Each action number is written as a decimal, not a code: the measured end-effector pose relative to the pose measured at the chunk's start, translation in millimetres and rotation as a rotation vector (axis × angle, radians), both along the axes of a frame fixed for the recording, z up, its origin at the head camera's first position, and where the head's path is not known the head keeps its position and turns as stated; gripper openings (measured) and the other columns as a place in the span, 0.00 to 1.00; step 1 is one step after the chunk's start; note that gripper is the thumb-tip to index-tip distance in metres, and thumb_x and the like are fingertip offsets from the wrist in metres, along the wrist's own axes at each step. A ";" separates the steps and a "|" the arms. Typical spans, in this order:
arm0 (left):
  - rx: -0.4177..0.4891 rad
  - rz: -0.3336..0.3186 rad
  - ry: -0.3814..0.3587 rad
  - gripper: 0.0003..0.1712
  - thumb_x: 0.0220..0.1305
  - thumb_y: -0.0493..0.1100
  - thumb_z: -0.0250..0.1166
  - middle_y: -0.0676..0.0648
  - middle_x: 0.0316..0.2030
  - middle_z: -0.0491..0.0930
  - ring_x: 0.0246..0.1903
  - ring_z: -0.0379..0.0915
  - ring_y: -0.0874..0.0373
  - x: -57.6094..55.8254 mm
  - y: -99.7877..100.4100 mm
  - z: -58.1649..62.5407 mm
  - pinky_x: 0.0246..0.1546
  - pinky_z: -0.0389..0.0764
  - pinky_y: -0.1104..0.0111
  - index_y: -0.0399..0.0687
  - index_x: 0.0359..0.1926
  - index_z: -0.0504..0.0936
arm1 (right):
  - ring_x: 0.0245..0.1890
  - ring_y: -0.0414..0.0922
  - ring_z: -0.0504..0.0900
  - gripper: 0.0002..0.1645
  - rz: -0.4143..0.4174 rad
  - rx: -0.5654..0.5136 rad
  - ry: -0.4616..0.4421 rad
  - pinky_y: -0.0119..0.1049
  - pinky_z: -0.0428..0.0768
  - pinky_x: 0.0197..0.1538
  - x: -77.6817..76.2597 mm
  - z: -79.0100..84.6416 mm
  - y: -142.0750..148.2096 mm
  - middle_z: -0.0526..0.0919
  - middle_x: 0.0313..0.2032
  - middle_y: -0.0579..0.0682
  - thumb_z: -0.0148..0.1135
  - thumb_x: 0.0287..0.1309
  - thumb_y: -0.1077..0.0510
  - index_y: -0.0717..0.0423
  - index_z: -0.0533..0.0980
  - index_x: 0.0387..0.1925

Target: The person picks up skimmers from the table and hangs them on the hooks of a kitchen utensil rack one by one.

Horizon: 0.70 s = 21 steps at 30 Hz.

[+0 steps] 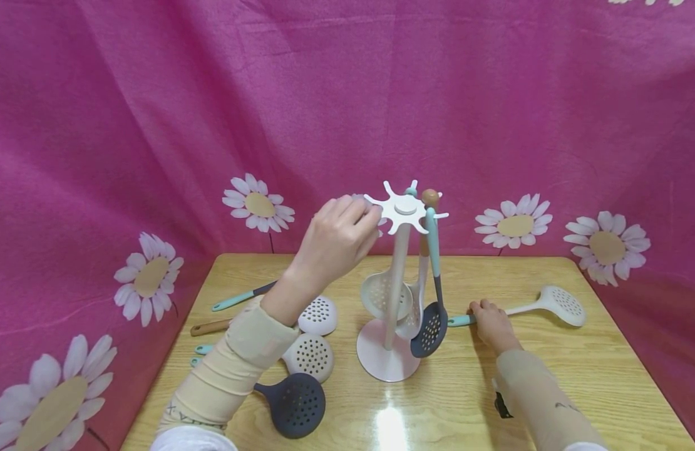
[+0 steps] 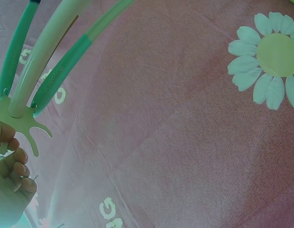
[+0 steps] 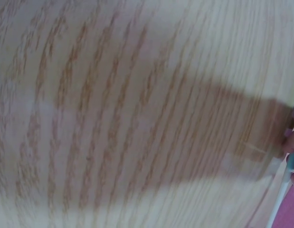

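A white utensil stand (image 1: pixel 405 210) with a star-shaped hook top rises from a round base. My left hand (image 1: pixel 343 235) pinches one of its hook prongs; in the left wrist view, curled fingers (image 2: pixel 18 164) show beside the hook top (image 2: pixel 23 122). Hanging from the stand are a pale ladle (image 1: pixel 375 294), a white utensil with a wooden handle (image 1: pixel 425 247) and a dark skimmer (image 1: pixel 430 330) with a mint handle. To the right, my right hand (image 1: pixel 493 324) grips the mint handle of a white skimmer (image 1: pixel 561 305) lying on the table. Its fingertips (image 3: pixel 291 142) barely show in the right wrist view.
Left of the stand lie a dark skimmer (image 1: pixel 297 406), a beige skimmer (image 1: pixel 309 357), a white skimmer (image 1: pixel 317 315) and more handles, partly under my left arm. The wooden table (image 1: pixel 466 401) is backed by a magenta flowered cloth (image 1: pixel 325 94).
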State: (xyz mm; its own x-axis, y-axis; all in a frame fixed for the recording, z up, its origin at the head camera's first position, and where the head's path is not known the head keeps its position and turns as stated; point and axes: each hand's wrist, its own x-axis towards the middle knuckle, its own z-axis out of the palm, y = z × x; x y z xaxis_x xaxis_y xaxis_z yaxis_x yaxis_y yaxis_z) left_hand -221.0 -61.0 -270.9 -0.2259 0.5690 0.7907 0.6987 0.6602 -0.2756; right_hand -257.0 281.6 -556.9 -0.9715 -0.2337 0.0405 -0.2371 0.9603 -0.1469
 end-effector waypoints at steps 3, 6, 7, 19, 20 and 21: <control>0.002 -0.001 0.004 0.05 0.55 0.35 0.56 0.48 0.24 0.72 0.23 0.65 0.56 -0.1 0.3 -0.2 0.23 0.66 0.71 0.40 0.31 0.78 | 0.35 0.57 0.72 0.13 -0.006 0.002 0.000 0.53 0.71 0.41 -1.3 -2.5 1.6 0.69 0.31 0.57 0.54 0.47 0.76 0.61 0.71 0.35; 0.004 -0.001 0.005 0.05 0.55 0.35 0.55 0.48 0.24 0.72 0.23 0.65 0.56 0.2 0.4 -0.3 0.23 0.66 0.70 0.40 0.31 0.78 | 0.34 0.57 0.72 0.13 -0.002 0.005 0.013 0.53 0.71 0.40 -3.0 -5.1 3.5 0.69 0.31 0.57 0.53 0.48 0.76 0.60 0.71 0.35; 0.003 0.000 0.006 0.05 0.55 0.35 0.56 0.48 0.24 0.73 0.23 0.65 0.56 0.0 0.5 -0.4 0.23 0.66 0.70 0.41 0.31 0.78 | 0.34 0.57 0.72 0.12 0.001 0.005 0.017 0.54 0.71 0.40 -3.3 -5.7 3.9 0.69 0.31 0.57 0.53 0.48 0.76 0.61 0.71 0.35; 0.000 0.003 0.000 0.05 0.55 0.35 0.56 0.47 0.24 0.73 0.24 0.66 0.55 0.7 0.5 0.7 0.24 0.67 0.70 0.41 0.31 0.78 | 0.34 0.57 0.73 0.13 0.015 -0.003 0.032 0.53 0.72 0.40 -3.5 -6.5 5.4 0.70 0.31 0.57 0.53 0.47 0.76 0.60 0.71 0.34; 0.000 0.003 0.000 0.05 0.55 0.35 0.56 0.47 0.24 0.73 0.24 0.66 0.55 0.9 0.5 0.9 0.24 0.67 0.70 0.41 0.31 0.78 | 0.33 0.57 0.73 0.13 0.020 -0.004 0.040 0.53 0.72 0.40 -3.2 -5.9 5.4 0.70 0.31 0.57 0.53 0.47 0.76 0.59 0.72 0.33; 0.001 0.002 -0.001 0.04 0.55 0.35 0.56 0.47 0.24 0.73 0.24 0.66 0.55 0.9 0.4 0.9 0.24 0.67 0.70 0.41 0.31 0.78 | 0.33 0.57 0.73 0.13 0.025 -0.004 0.049 0.53 0.73 0.39 -3.0 -5.3 5.4 0.70 0.31 0.57 0.53 0.46 0.76 0.59 0.72 0.33</control>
